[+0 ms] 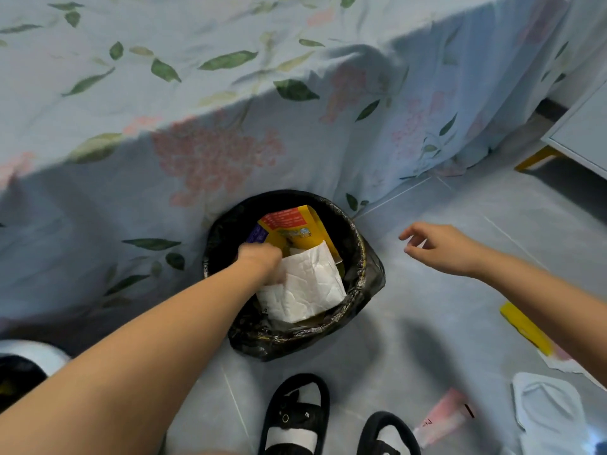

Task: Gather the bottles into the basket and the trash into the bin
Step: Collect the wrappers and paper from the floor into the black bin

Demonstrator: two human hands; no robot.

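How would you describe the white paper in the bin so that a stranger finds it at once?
Start at the round bin lined with a black bag, on the floor beside the flowered cloth. Inside, the left hand touches a crumpled white paper. It lies over a yellow carton, the only white item there.

Round bin [356, 290], lined with a black plastic bag, standing on the grey tiled floor against the hanging floral cloth. Inside, a yellow-and-red carton [295, 224] leaning against the far wall, and a crumpled white paper [308, 284] lying over it, tilted toward the near rim, partly above the opening.
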